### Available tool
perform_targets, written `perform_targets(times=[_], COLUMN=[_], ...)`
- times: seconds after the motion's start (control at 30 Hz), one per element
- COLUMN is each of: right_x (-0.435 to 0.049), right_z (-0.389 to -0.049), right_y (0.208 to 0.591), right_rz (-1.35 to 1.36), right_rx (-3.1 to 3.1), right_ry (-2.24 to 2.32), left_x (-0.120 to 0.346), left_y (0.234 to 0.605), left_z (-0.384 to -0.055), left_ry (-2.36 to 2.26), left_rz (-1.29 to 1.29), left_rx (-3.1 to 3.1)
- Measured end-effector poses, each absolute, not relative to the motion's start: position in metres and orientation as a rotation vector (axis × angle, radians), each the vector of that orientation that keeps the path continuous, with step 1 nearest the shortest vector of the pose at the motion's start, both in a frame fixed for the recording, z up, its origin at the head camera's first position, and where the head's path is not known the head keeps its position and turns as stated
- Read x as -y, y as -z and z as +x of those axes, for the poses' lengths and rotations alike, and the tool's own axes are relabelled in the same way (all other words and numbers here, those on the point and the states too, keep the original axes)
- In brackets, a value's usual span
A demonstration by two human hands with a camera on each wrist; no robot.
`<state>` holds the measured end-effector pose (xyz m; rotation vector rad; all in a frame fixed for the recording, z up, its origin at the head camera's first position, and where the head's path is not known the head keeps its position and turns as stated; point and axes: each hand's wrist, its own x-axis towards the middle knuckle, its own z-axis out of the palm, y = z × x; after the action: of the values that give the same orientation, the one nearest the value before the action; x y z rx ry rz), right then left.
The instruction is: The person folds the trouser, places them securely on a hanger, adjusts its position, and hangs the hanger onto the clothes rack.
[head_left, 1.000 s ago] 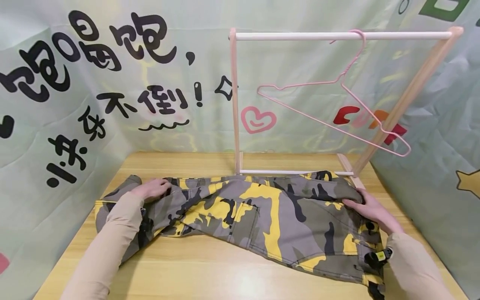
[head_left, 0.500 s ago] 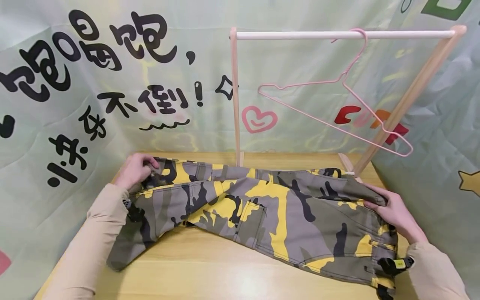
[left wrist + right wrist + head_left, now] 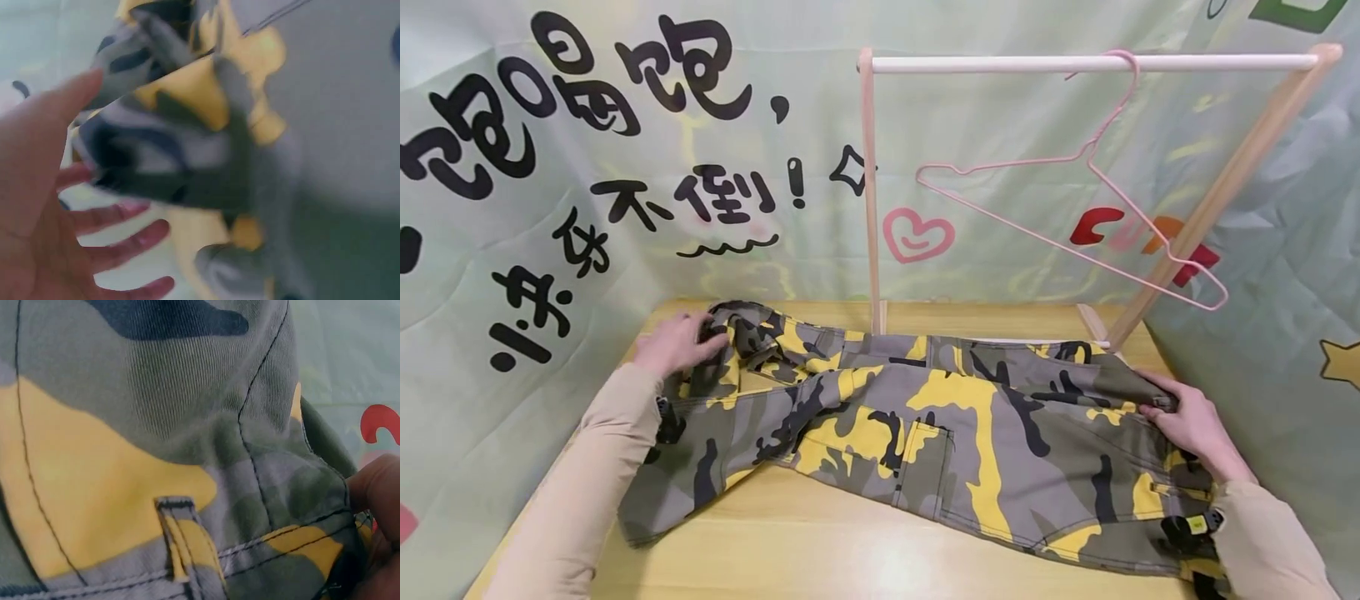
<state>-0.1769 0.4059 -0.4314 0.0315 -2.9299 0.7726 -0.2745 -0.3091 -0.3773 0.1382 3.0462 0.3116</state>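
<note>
L hand (image 3: pixel 676 343), 9 o'clock, fingers spread; R hand (image 3: pixel 1193 423), 4 o'clock, part-cropped (wrist cam), grips grey/yellow camo cloth trousers (image 3: pixel 917 446).

Camo pants (image 3: pixel 181 394) fill most of view; yellow, grey-green, dark patches. Belt loop (image 3: pixel 199 544) on waistband (image 3: pixel 297 544), lower centre. Right hand (image 3: pixel 382 503) grips pants' edge. Red mark (image 3: pixel 373 422) on pale backdrop (image 3: pixel 350 356).
</note>
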Motion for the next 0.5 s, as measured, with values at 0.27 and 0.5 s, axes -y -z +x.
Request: perform_targets(times=[0.27, 0.5], right_x=[-0.404, -0.408], right_z=[-0.178, -0.178], right_y=[0.432, 0.43], right_rz=[-0.003, -0.028], right_rx=[2.99, 3.013], right_ry=[-0.738, -0.758], left_x=[0.3, 0.281], left_y=[0.413, 0.425], left_z=[-0.267, -0.267], left_ry=[-0.279, -0.509], left_rz=[0.055, -0.121], left_rx=[-2.984, -2.882])
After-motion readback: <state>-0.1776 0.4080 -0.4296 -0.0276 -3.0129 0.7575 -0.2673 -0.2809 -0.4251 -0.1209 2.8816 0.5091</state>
